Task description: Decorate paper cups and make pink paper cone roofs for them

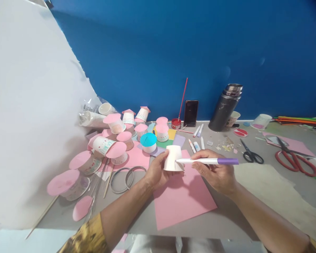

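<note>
Head view: your left hand (pixel 156 172) wraps around the upturned white paper cup (pixel 173 158) above the pink sheet (pixel 183 200). Your right hand (pixel 217 175) pinches the purple-capped marker (pixel 208 161), which lies 9-to-3 with its tip touching the cup's wall from 3 o'clock. No writing is readable.

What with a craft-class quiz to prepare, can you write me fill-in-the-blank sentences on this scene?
1. The left hand holds a white paper ____.
2. The right hand holds a white marker with a ____ back end.
3. Beneath both hands lies a ____ paper sheet.
Missing words: cup; purple; pink.
</note>
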{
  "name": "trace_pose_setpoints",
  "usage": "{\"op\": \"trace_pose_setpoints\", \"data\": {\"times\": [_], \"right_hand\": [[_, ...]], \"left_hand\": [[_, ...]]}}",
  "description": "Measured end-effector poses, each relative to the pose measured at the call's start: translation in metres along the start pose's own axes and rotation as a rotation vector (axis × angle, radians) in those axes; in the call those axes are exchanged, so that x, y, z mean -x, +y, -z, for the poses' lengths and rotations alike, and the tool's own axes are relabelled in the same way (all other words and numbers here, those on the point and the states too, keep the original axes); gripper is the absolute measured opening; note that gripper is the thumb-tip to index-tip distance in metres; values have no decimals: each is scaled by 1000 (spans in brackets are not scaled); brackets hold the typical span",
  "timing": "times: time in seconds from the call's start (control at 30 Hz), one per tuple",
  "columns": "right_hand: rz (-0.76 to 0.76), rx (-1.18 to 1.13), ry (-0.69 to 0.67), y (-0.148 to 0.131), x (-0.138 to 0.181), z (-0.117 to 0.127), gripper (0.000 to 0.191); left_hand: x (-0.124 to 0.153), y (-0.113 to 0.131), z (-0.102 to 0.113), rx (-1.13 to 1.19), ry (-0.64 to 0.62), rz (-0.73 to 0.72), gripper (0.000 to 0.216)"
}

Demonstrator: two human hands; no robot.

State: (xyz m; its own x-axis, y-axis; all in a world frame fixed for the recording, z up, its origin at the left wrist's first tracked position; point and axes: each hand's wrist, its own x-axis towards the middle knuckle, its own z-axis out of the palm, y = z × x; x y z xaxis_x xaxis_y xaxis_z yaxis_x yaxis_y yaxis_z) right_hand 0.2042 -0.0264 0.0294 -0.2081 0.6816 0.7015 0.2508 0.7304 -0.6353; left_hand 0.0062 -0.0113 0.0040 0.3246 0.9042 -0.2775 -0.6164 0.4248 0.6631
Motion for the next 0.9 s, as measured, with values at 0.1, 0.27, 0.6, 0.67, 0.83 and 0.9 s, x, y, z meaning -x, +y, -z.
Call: {"op": "trace_pose_setpoints", "data": {"times": [0.1, 0.27, 0.6, 0.67, 0.83, 0.9], "right_hand": [[-15, 15, 30, 2, 0, 1, 2], [-12, 43, 27, 2, 1, 3, 4], [43, 23, -4, -1, 1, 2, 5], [46, 11, -9, -1, 2, 2, 6], [34, 10, -40, 1, 4, 3, 8], [39, 14, -27, 1, 3, 2, 7]], "left_hand": [[1, -1, 0, -5, -49, 5, 45], [1, 0, 1, 21, -40, 4, 45], [0, -1, 0, 6, -48, -2, 43], [0, -2, 1, 7, -47, -9, 42], [0, -2, 2, 8, -43, -25, 38], [0, -2, 2, 4, -55, -22, 40]]}}
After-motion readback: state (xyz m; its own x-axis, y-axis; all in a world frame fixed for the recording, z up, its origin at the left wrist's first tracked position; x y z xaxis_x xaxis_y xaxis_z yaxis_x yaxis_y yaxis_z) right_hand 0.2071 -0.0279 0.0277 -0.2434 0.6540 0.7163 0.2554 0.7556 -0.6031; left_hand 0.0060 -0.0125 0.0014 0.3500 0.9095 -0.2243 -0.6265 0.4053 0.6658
